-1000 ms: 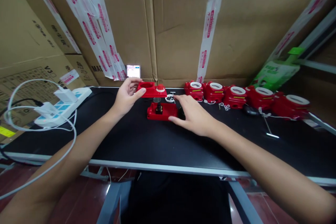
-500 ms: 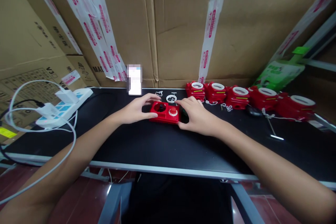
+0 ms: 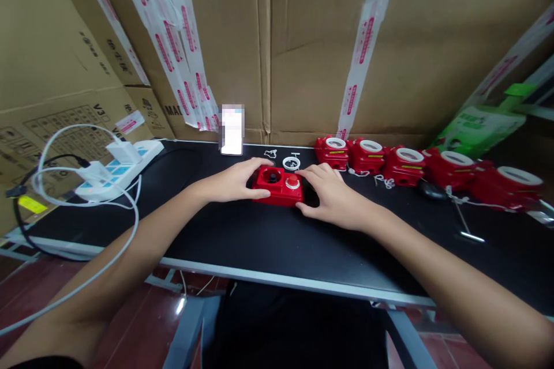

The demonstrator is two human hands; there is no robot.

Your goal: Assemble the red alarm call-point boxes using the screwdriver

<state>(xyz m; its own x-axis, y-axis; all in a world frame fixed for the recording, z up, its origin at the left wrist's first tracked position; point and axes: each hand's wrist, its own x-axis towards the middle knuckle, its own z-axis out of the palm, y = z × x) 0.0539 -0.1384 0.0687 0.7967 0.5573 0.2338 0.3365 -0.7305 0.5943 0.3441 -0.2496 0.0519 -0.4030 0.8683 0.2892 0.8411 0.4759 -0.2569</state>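
On the black table, a red button box (image 3: 282,197) lies between my two hands. It has a round opening with a black part inside at its left and a red knob (image 3: 292,180) with a white collar at its right. My left hand (image 3: 234,181) grips the left end, thumb on the near side and fingers behind. My right hand (image 3: 333,193) spans the right end, thumb at the near corner and index finger at the far one. Just behind the box lie a white ring (image 3: 291,163) and a small white cord or chain (image 3: 270,154).
Several red housings with white rings (image 3: 410,155) stand in a row at right. Near them lie a T-handled tool (image 3: 471,237) and a black mouse-like object (image 3: 431,189). A phone (image 3: 232,131) leans on the cardboard behind. A power strip (image 3: 147,153) with cables is at left.
The camera view has swung slightly left, so everything appears further right. My left fingers sit closer around the box's left end. The box stays at nearly the same place on the table.
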